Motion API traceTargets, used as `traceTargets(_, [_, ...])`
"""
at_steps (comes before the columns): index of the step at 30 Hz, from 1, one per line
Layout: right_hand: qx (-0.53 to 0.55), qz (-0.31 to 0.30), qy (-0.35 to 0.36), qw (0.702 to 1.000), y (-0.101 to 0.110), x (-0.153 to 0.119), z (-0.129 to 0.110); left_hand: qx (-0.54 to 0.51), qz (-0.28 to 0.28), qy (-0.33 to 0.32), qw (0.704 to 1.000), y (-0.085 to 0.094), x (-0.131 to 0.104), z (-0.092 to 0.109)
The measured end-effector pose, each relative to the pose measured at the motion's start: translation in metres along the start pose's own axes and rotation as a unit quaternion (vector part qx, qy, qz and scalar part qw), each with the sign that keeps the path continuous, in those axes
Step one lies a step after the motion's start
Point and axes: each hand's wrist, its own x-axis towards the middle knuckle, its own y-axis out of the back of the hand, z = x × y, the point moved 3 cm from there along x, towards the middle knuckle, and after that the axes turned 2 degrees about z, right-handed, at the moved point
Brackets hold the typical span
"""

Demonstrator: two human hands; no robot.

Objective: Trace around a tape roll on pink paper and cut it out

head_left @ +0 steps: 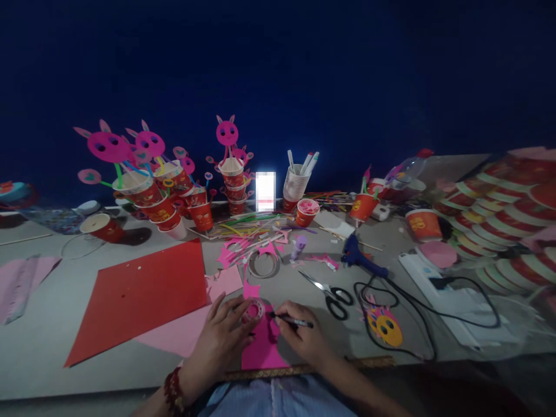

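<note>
A bright pink sheet [263, 347] lies near the table's front edge, its top part cut ragged. On it rests a small clear tape ring [253, 311]. My left hand [228, 327] lies over the sheet's left side with its fingers spread, fingertips at the ring. A dark bracelet is on that wrist. My right hand [299, 336] is closed round a black pen [295, 320], whose tip points left at the sheet, just right of the ring.
Black-handled scissors [332, 295], a blue glue gun [362, 258] with a looping cord and a white power strip [452, 301] lie to the right. A red sheet [147, 295] is on the left. Decorated paper cups [200, 208] stand behind; stacked cups [512, 197] fill the far right.
</note>
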Motion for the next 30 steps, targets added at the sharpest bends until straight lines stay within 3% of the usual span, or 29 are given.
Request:
traceTargets(5, [0.012, -0.021, 0.033, 0.999, -0.002, -0.001, -0.004, 0.01, -0.045, 0.005, 0.999, 0.0, -0.005, -0.003])
traceTargets(16, [-0.007, -0.066, 0.071, 0.995, -0.021, 0.001, -0.01, 0.013, -0.042, 0.014, 0.999, -0.002, -0.008, -0.002])
traceTargets(24, [0.018, -0.057, 0.039, 0.997, -0.005, 0.012, 0.001, 0.004, -0.01, 0.017, 1.0, -0.003, -0.006, -0.003])
traceTargets(30, [0.074, -0.059, -0.037, 0.995, 0.001, 0.024, 0.014, 0.004, 0.002, 0.02, 1.0, -0.002, -0.005, -0.002])
